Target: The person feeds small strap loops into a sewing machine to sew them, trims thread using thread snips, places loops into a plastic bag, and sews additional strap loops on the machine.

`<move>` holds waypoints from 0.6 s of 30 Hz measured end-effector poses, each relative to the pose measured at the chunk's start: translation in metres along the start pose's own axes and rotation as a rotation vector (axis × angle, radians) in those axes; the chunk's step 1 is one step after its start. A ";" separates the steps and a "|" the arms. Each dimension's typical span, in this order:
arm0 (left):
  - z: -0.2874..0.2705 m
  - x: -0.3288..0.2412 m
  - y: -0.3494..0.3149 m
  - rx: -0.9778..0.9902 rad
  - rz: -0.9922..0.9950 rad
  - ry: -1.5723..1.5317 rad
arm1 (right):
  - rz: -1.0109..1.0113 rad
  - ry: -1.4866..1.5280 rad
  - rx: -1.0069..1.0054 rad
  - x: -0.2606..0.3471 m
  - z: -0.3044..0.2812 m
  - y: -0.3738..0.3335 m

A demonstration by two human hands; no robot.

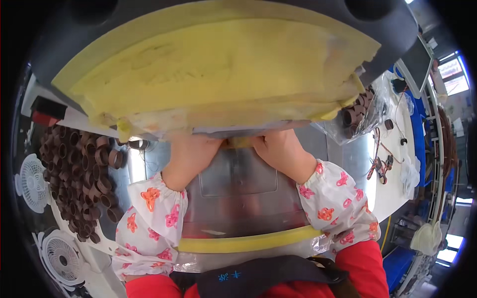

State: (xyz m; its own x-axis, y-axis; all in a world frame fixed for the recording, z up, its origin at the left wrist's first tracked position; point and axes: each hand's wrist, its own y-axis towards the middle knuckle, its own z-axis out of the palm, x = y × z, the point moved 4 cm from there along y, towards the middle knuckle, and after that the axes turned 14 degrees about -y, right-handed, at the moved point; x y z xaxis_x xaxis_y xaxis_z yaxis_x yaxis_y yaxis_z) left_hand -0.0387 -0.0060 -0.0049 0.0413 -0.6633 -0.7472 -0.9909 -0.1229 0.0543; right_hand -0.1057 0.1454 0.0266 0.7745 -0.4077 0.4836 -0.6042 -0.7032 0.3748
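Observation:
My left hand (193, 156) and my right hand (282, 153) reach under the lower edge of a large dark machine head covered with yellow tape (218, 64). Both hands look closed, with the fingers bent inward, but that edge hides most of the fingertips. Between them a small yellowish-brown piece (237, 143) shows in part; its kind is unclear. Below the hands lies a shiny dark metal plate (238, 184) with a rectangular outline. Its near edge carries a yellow strip (248, 241). White patterned sleeve covers (154, 228) wrap both my forearms.
A big heap of brown rings (82, 174) lies at the left, beside two white fans (62, 256). At the right, a clear plastic bag (355, 116) holds more brown rings. Cords (381, 166) lie on a white tabletop (395, 191) there.

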 end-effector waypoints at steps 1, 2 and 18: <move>-0.001 -0.007 -0.001 -0.054 0.200 0.269 | -0.020 -0.013 -0.013 0.000 0.000 0.000; 0.000 -0.014 -0.004 -0.108 0.399 0.539 | -0.031 -0.019 -0.020 0.000 0.000 0.001; 0.008 0.006 -0.002 -0.122 0.345 0.334 | -0.140 -0.337 -0.164 0.004 -0.006 0.006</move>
State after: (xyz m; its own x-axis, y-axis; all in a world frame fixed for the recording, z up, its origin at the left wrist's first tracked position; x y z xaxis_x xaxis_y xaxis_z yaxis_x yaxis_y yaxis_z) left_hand -0.0372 -0.0032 -0.0148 -0.2285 -0.8782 -0.4201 -0.9326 0.0737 0.3532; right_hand -0.1067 0.1428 0.0354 0.8531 -0.5019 0.1426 -0.4893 -0.6745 0.5528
